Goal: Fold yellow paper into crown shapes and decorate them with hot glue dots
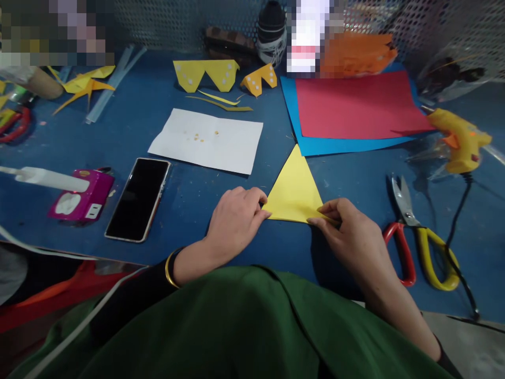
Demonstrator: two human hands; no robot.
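A yellow paper triangle [295, 187] lies on the blue table just in front of me, its tip pointing away. My left hand [239, 221] pinches its near left corner between thumb and fingers. At the near right corner, my right hand [349, 226] grips the paper the same way. The near edge of the triangle looks straight, like a fold. Its tip touches or nearly touches the blue sheet [294, 118], on which a red sheet [355, 108] rests.
Red-and-yellow-handled scissors [406, 210] and a yellow glue gun [460, 137] lie right. A white paper [209, 145] with small scraps, a phone [138, 200] and a purple power socket [82, 195] are left. Behind stand dotted yellow [189, 76] and orange [260, 79] paper pieces.
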